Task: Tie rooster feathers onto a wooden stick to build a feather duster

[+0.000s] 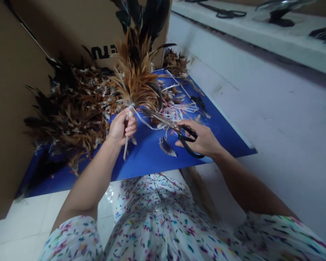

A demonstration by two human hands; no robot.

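My left hand (122,127) is wrapped round the base of a bundle of brown and black feathers (137,78) that stands upright. A thin stick (125,148) pokes out below my fist. White string (143,121) is wound at the neck of the bundle, and its loose end trails to the right. My right hand (199,136) grips the black handles of a pair of scissors (168,121). Their blades point left toward the bundle, close to the string; whether they touch it I cannot tell.
A large heap of loose feathers (78,105) covers the left of the blue board (149,159). White and pink strings (176,110) lie tangled at right. Cardboard (78,21) walls the back and left. On the ledge (250,25) at right rests another pair of scissors (228,13).
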